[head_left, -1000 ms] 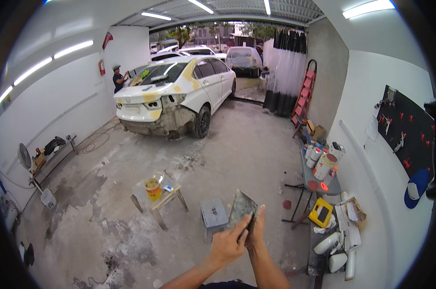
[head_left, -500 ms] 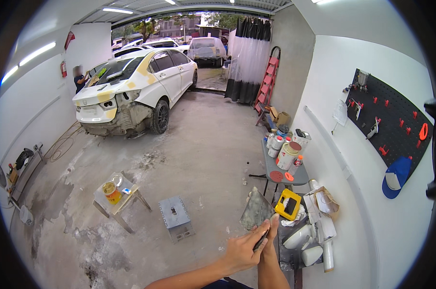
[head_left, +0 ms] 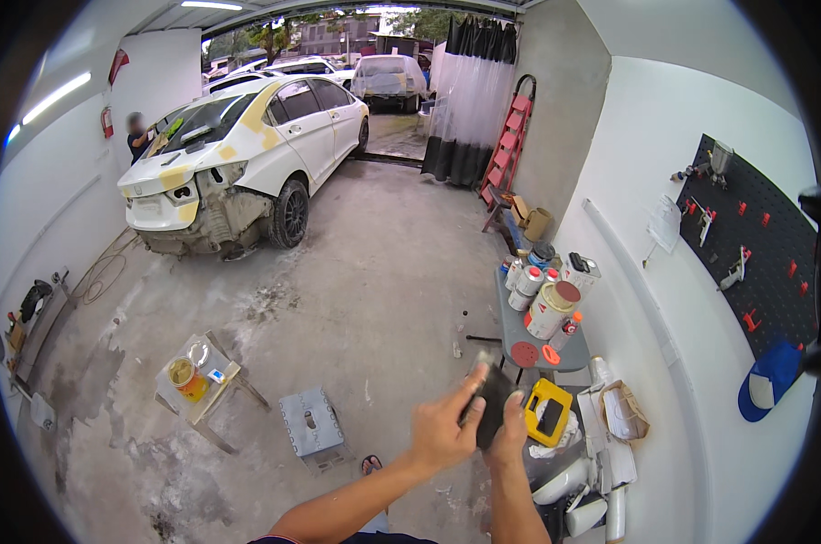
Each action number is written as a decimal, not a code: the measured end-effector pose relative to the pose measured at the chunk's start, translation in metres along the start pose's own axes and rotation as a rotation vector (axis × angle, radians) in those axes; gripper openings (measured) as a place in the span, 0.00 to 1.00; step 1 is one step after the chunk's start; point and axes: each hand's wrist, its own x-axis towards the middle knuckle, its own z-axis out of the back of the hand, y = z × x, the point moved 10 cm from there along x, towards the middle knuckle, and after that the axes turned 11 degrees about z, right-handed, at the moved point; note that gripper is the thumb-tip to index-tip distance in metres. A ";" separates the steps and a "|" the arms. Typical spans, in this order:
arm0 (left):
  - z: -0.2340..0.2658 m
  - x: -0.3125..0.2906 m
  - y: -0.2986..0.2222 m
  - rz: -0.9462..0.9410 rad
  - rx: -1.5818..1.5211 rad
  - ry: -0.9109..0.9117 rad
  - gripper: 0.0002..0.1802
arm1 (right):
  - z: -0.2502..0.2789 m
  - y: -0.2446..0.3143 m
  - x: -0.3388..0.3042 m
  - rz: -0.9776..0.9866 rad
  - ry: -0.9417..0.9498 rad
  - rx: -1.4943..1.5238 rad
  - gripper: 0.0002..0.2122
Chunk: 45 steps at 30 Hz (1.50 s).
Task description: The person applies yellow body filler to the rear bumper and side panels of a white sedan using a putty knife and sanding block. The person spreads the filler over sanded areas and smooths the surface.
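Both hands are in front of me at the lower middle, on a dark flat plate [head_left: 495, 410] that stands tilted between them. My left hand [head_left: 444, 424] grips it from the left, fingers along its upper edge and thumb against its dark face. My right hand [head_left: 508, 438] holds the right side, with the thumb upright along the edge. The plate's far side is hidden, and a thin separate tool cannot be made out. Just right of the hands lies a yellow case [head_left: 548, 412] with a dark inset.
Cans and bottles crowd a grey table [head_left: 569, 359] at right. Tape rolls and wrapped parts lie below it. A grey step stool [head_left: 310, 422] and a small wooden stand [head_left: 213, 412] with a yellow tin [head_left: 187, 379] are at left. A patched white car [head_left: 247, 163] stands beyond, a person beside it.
The plate has turned from showing its mottled grey-green face to showing a dark one. My hands have shifted slightly, the left higher on the plate. The view has moved a little.
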 end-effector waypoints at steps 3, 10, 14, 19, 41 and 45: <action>0.037 0.056 -0.015 -0.211 0.030 -0.204 0.25 | -0.024 -0.050 0.048 -0.168 0.044 0.065 0.24; 0.189 0.243 0.071 -0.101 -0.274 -0.335 0.25 | -0.114 -0.097 0.181 -0.033 0.205 -0.201 0.22; 0.131 0.253 0.086 -0.390 0.201 -0.043 0.29 | -0.109 -0.196 0.233 -0.319 -0.171 0.394 0.18; 0.092 0.314 0.145 -0.277 0.428 -0.084 0.31 | -0.132 -0.312 0.236 -0.879 -0.145 0.850 0.18; 0.025 0.702 0.130 -0.228 0.203 -0.293 0.23 | -0.126 -0.402 0.674 -0.320 0.398 0.575 0.41; 0.058 0.783 0.168 -0.011 -0.083 -0.453 0.24 | -0.115 -0.411 0.742 0.012 0.402 0.341 0.38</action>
